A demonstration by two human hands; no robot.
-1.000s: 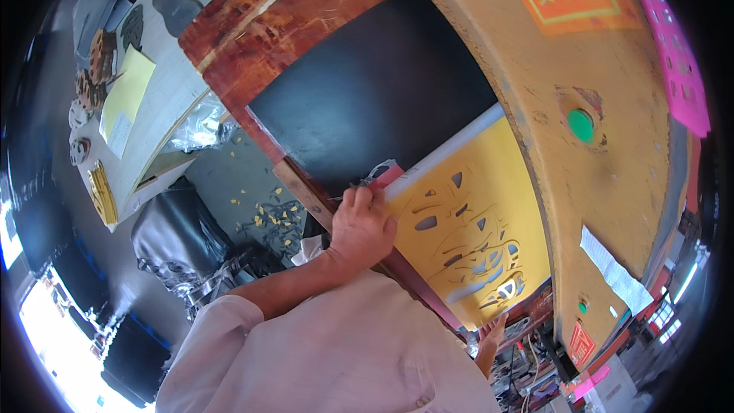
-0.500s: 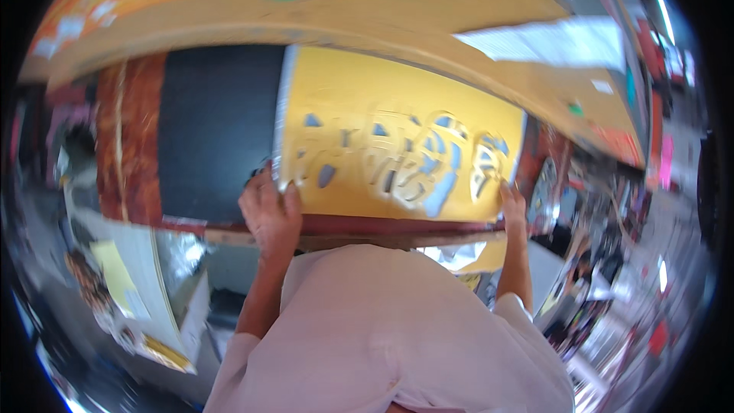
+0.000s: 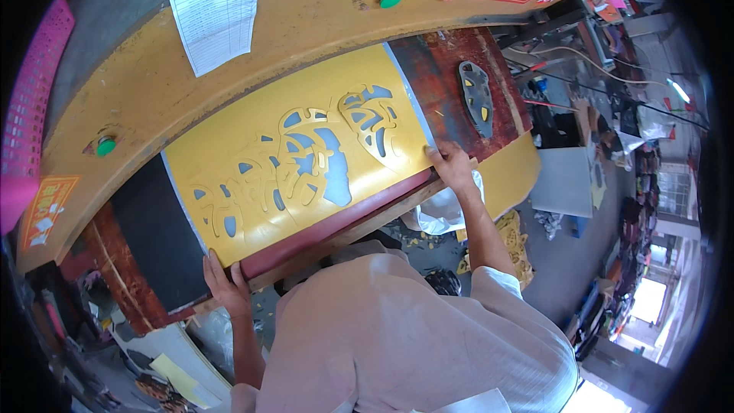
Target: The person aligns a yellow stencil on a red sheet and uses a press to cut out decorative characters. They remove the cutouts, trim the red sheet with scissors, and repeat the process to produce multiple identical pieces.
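A yellow sheet (image 3: 245, 138) with several curved shapes cut through it lies flat over a black panel (image 3: 157, 233) on a worn reddish-brown board (image 3: 428, 69). Light blue edging shows along its two short sides, and bluish material shows through the holes. At the near left corner, my left hand (image 3: 228, 289) holds the sheet's edge, thumb and fingers a little apart. My right hand (image 3: 454, 168) grips the near right corner, its fingers partly hidden. Right of the sheet rests a dark, sole-shaped cutting die (image 3: 475, 99) with yellow bits inside.
A yellow machine beam (image 3: 306, 15) with green buttons and a paper list (image 3: 214, 11) spans the far side. A pink basket (image 3: 34, 99) stands at the left. Below the board's right end lie a clear plastic bag (image 3: 440, 210) and yellow cut scraps (image 3: 514, 248).
My view has turned, so the board and sheet now slant up to the right. The blur has cleared and the die shows plainly. Both hands stay at the sheet's near edge.
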